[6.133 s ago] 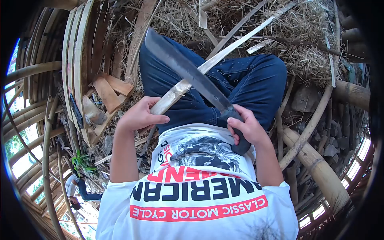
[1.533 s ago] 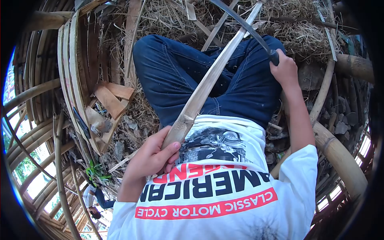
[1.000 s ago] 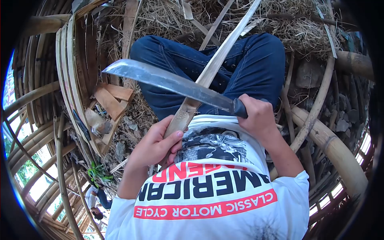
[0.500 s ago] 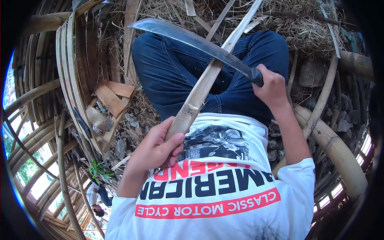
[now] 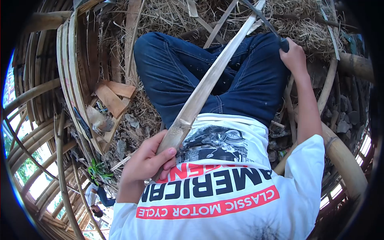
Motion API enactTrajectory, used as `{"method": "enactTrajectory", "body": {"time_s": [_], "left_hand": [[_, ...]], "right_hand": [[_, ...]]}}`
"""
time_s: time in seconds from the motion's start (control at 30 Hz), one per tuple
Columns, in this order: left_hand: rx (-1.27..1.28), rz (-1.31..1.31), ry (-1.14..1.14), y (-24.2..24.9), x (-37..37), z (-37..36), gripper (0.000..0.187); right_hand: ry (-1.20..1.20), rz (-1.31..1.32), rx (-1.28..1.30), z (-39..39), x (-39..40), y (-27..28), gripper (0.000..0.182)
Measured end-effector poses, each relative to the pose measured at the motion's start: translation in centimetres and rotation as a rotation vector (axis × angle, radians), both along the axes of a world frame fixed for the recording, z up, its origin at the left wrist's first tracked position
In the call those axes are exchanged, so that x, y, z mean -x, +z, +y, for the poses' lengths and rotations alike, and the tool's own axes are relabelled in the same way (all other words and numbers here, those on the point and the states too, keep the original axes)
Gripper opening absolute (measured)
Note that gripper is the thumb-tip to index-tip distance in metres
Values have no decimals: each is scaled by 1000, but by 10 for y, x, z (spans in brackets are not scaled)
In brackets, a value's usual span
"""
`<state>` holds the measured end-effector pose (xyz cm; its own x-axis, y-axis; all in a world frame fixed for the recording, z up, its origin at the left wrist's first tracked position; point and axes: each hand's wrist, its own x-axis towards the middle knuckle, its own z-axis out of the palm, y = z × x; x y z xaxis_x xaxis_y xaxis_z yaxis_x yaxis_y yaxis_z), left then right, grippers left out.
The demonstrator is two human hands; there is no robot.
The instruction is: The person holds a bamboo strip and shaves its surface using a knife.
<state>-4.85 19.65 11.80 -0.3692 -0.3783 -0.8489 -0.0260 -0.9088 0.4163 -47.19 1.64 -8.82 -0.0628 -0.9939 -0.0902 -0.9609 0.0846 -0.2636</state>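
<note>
My left hand (image 5: 149,157) is wrapped round the near end of a split bamboo strip (image 5: 208,85), close to my shirt. The strip slants up and away across my crossed legs, its pale cut face showing. At the upper right, my right hand (image 5: 293,55) is closed on the dark handle of a machete (image 5: 265,21). The machete's blade crosses the strip near its far end, and the blade's tip runs out of the top of the view.
Pale bamboo slats (image 5: 69,68) stand on the left, beside wood offcuts (image 5: 110,101). Dry fibre shavings (image 5: 298,34) cover the ground ahead. Thick bamboo poles (image 5: 340,154) curve past my right side. Another person (image 5: 98,198) is far off at lower left.
The machete has slid outward along the strip, from its middle to near its far end, as my right arm stretched forward. My left hand keeps its grip, shifted slightly.
</note>
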Motion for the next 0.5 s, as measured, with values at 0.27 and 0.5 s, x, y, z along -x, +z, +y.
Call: {"method": "enactTrajectory", "body": {"time_s": [0.27,0.5], "left_hand": [[78,-35,-69,-22,2,-6,17],[106,-6,-92,-39,26,-21,18]], "right_hand": [[-29,-245,58,59,-43,21,20],[172,-557,37,141,-111,78,18]]}}
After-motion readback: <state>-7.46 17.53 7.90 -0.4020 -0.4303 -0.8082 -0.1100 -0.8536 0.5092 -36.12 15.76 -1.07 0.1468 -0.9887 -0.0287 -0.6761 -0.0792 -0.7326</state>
